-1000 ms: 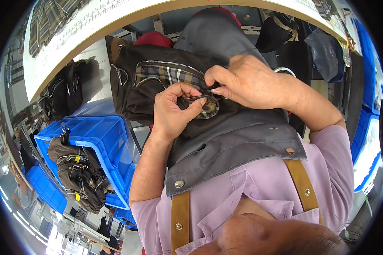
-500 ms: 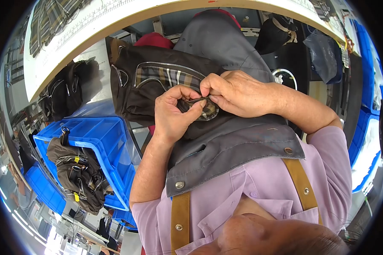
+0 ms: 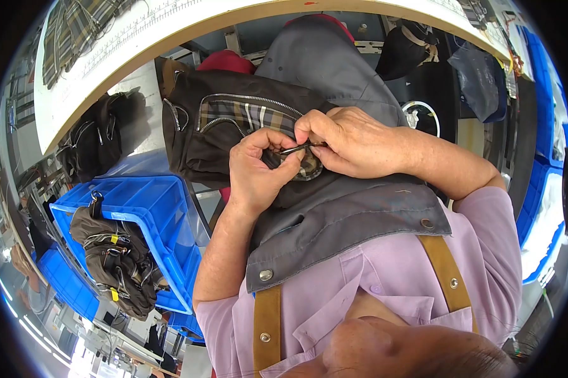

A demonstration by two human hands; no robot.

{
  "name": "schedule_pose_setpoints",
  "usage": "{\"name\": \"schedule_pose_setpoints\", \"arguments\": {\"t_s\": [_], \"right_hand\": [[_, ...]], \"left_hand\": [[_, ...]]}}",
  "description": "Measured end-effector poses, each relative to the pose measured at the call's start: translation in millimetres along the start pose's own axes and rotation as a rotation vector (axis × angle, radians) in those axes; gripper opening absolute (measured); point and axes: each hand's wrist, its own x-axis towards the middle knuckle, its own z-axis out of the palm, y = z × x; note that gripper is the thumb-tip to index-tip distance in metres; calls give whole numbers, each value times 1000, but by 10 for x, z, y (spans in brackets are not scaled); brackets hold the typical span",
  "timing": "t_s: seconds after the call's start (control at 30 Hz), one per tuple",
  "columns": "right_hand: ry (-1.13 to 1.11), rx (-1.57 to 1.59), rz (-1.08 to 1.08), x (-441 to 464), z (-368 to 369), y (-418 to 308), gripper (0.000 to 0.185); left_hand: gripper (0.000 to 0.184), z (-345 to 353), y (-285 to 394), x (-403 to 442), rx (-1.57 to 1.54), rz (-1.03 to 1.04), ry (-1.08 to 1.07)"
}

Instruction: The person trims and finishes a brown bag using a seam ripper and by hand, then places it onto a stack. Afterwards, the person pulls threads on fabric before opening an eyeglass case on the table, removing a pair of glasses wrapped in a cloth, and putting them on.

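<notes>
Pinching a thin dark strip (image 3: 290, 150) between thumb and forefinger, both hands. Left hand (image 3: 253, 170): thumb and index tips closed on its left end. Right hand (image 3: 362, 143): thumb and index tips closed at its right end, just beside the left fingertips. Whether strip is zipper end or folded fabric edge: too small to tell.

Plaid-lined flap (image 3: 311, 166) just below the strip, partly hidden by fingers. Dark brown bag (image 3: 199, 154) under and beyond the hands, lying across the lap; plaid panel (image 3: 258, 113) on it, edged by a silver zipper (image 3: 243, 97).

Grey apron (image 3: 353, 211) over lap and chest, tan straps (image 3: 267, 318), lilac shirt (image 3: 359, 277).

Further out, left: blue crate (image 3: 163, 217) with brown bags (image 3: 117, 264) bunched over its side; another dark bag (image 3: 91, 142) above it. Ahead: white table (image 3: 52, 107), ruler markings along it, plaid pieces (image 3: 79, 38) on top at left. Right: black pouch (image 3: 398, 55) with pale cord, white ring (image 3: 436, 116) below, blue crates (image 3: 529, 208) at far edge.
</notes>
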Motion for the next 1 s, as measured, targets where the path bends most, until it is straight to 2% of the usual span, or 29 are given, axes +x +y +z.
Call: {"name": "schedule_pose_setpoints", "arguments": {"t_s": [0.13, 0.33, 0.43, 0.57, 0.63, 0.7, 0.8, 1.0], "right_hand": [[28, 32, -47, 11, 30, 25, 33], [3, 193, 0, 10, 24, 8, 33], [61, 163, -139, 96, 87, -68, 30], [131, -101, -124, 45, -106, -164, 33], [127, -297, -83, 5, -310, -208, 40], [170, -526, -105, -25, -354, -189, 33], [237, -435, -261, 105, -285, -283, 22], [109, -485, -285, 264, -106, -213, 12]], "left_hand": [[14, -6, -6, 1, 25, 1, -2], [14, -10, -27, 16, 0, 14, -12], [13, -13, -126, 59, 111, 98, -80], [13, -6, -43, -12, 23, 9, -11], [14, -34, -42, -30, 26, -10, -32], [14, -30, -7, 2, 56, -11, -50], [15, 16, -12, 26, 52, 3, -32], [19, 26, -44, 22, 110, 18, 3]]}}
